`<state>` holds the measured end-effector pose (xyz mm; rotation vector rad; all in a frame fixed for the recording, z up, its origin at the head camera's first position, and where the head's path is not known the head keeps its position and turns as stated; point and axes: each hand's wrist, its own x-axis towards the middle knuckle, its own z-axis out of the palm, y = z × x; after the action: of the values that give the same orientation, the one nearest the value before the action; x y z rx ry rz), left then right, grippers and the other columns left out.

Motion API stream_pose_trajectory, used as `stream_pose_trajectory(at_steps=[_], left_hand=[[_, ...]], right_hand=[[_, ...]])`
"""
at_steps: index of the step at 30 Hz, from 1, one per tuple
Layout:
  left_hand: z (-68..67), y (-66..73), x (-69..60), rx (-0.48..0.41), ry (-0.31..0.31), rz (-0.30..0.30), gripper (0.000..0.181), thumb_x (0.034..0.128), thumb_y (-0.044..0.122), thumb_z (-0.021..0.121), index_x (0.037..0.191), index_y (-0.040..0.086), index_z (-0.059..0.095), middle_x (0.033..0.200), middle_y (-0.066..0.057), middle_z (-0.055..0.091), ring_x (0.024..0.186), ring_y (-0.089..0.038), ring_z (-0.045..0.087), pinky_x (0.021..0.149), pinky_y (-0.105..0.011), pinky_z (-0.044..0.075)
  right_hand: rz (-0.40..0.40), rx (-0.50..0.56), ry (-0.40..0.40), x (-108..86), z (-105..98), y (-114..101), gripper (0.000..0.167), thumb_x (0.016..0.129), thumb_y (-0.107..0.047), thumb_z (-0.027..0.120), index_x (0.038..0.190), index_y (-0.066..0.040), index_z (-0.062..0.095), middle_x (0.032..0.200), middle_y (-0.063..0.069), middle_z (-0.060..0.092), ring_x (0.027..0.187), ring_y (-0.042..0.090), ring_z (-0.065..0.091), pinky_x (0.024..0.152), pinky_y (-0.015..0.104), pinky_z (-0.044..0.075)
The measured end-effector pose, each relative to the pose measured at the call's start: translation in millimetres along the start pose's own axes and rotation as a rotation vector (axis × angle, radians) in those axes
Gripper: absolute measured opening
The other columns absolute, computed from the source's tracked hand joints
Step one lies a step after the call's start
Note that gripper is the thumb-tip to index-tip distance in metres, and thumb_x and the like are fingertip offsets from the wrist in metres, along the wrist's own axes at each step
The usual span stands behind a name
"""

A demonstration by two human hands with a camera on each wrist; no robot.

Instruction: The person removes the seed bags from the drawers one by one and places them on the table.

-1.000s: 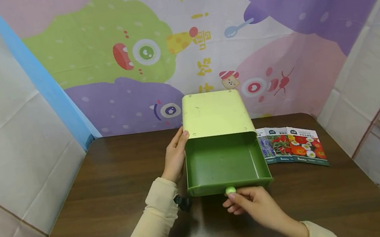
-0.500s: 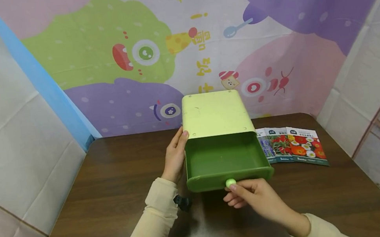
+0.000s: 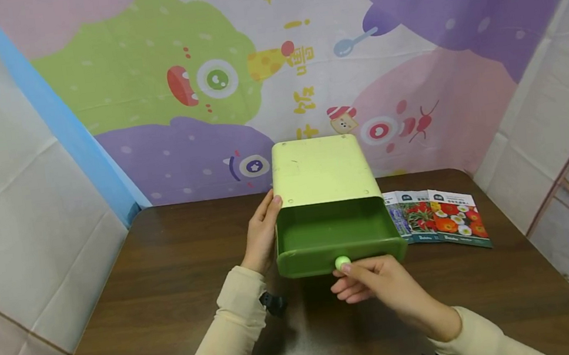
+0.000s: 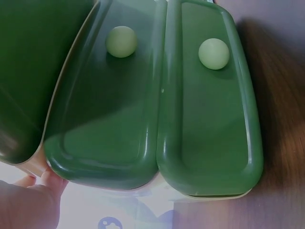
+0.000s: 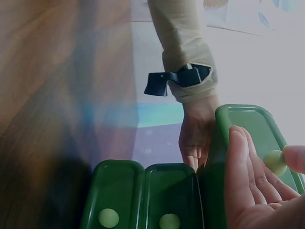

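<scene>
A light green cabinet (image 3: 321, 170) stands on the table with its dark green top drawer (image 3: 310, 260) partly out; the visible inside looks bare. My right hand (image 3: 385, 286) pinches the drawer's round pale green knob (image 3: 343, 262) between thumb and fingers. Against the cabinet's left side, my left hand (image 3: 261, 233) rests with its fingers along the wall and its thumb by the top front edge. Two lower drawers show in the left wrist view, a middle one (image 4: 114, 95) and a bottom one (image 4: 214, 114), both pushed in, each with a round knob.
On the brown table (image 3: 173, 309), several flower-picture packets (image 3: 460, 221) lie overlapping to the right of the cabinet. A cartoon-printed cloth (image 3: 143, 70) hangs behind the table, and pale panels (image 3: 12, 175) stand at both sides.
The top drawer has slid partway inward, away from me, with my right hand on its knob. My left hand has stayed at the cabinet's side.
</scene>
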<state>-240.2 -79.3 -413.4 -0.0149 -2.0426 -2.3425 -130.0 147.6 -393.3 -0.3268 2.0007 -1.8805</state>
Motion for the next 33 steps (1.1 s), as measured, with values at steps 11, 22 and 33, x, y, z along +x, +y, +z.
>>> stream_pose_trajectory(at_steps=[11,22,33], left_hand=[[-1.2,-0.8,1.1,-0.034,-0.018,0.007,0.063,0.0943,0.052,0.059,0.149,0.026,0.043,0.155,0.003,0.038,0.144,-0.017,0.034,0.115,-0.04,0.035],[-1.5,-1.0,0.8,-0.105,-0.061,0.014,0.062,0.0955,0.049,0.059,0.15,0.025,0.04,0.156,0.003,0.036,0.143,-0.018,0.036,0.115,-0.042,0.035],[-1.2,0.4,-0.4,-0.002,-0.029,0.004,0.062,0.0952,0.054,0.056,0.149,0.029,0.041,0.158,0.003,0.034,0.148,-0.022,0.028,0.12,-0.049,0.025]], right_hand=[[0.106,0.163,-0.015,13.9,-6.0,-5.7,0.056,0.1,-0.032,0.058,0.126,0.017,0.055,0.092,0.004,0.077,0.086,0.015,0.074,0.08,0.034,0.059],[0.154,0.259,-0.012,28.3,-11.8,-6.7,0.059,0.099,-0.035,0.058,0.131,0.014,0.053,0.095,0.004,0.077,0.089,0.016,0.074,0.086,0.037,0.058],[0.135,0.3,0.027,52.2,-17.8,-2.5,0.064,0.099,-0.035,0.058,0.136,0.016,0.046,0.097,0.005,0.076,0.092,0.017,0.074,0.09,0.037,0.056]])
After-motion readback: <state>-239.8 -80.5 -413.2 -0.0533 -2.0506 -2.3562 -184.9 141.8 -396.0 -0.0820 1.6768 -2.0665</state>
